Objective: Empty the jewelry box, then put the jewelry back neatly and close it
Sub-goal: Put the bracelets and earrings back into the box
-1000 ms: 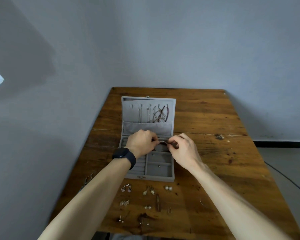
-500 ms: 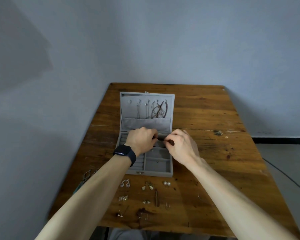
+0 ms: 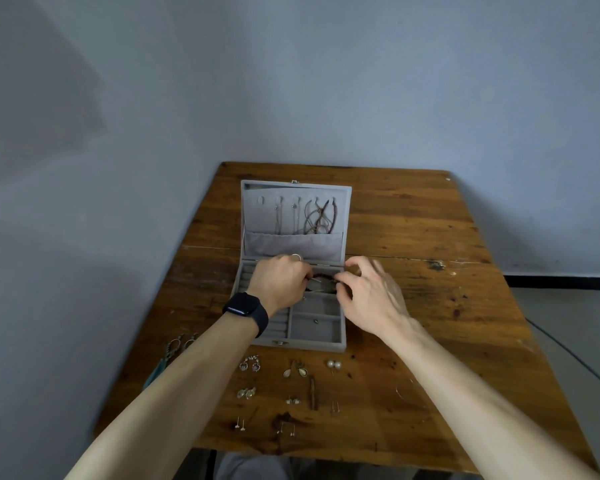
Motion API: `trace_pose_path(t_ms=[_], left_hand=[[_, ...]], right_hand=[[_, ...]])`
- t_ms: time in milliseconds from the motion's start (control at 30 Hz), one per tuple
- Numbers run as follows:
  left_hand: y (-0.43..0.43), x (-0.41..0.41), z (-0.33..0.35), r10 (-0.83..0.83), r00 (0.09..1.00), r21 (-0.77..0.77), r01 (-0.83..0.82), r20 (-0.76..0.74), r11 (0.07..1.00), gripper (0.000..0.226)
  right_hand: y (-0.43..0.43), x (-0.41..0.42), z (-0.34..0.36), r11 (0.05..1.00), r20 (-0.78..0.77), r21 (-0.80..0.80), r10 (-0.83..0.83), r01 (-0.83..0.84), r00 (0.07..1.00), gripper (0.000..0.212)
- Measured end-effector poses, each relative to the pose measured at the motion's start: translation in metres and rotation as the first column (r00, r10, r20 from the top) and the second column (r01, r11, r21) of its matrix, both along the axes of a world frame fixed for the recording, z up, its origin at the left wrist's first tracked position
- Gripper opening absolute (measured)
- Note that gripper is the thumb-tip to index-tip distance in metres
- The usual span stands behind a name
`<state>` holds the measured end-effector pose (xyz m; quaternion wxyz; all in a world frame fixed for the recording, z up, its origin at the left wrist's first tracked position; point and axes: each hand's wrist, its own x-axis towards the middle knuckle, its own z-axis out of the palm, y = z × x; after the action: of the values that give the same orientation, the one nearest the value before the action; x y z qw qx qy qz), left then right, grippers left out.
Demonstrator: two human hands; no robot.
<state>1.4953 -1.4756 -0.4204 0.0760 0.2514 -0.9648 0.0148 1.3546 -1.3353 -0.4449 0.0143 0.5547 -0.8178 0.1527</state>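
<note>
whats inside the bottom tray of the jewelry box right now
A dark strand held between the left hand and right hand, and one small piece in a near compartment. The hands cover most of the far compartments; the left forearm hides some ring rolls.

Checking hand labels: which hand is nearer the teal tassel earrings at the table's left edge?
Left. The left hand, over the jewelry box, pinches a dark beaded strand, beyond and right of the teal tassel earrings; the right hand pinches it farther right.
</note>
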Motion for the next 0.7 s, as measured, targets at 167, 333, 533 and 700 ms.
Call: trace_pose_path(t_ms=[167, 333, 533, 700], left_hand=[[0.001, 0.001, 0.000, 0.018, 1.000, 0.016, -0.019, 0.015, 1.000, 0.024], [0.002, -0.002, 0.001, 0.057, 0.996, 0.058, -0.061, 0.075, 0.996, 0.024], [0.033, 0.007, 0.009, 0.056, 0.998, 0.059, -0.054, -0.033, 0.997, 0.034], [0.099, 0.008, 0.003, -0.023, 0.998, 0.197, 0.033, -0.054, 0.980, 0.049]], right_hand=[[-0.001, 0.006, 0.004, 0.999, 0.001, 0.053, -0.001, 0.001, 1.000, 0.033], [0.002, 0.002, 0.008, 0.995, 0.215, 0.098, -0.002, -0.020, 0.977, 0.034], [0.077, -0.018, 0.030, 0.942, 0.522, -0.205, -0.125, 0.266, 0.844, 0.026], [0.155, -0.029, 0.012, 0.901, 0.552, -0.083, -0.314, 0.425, 0.773, 0.017]])
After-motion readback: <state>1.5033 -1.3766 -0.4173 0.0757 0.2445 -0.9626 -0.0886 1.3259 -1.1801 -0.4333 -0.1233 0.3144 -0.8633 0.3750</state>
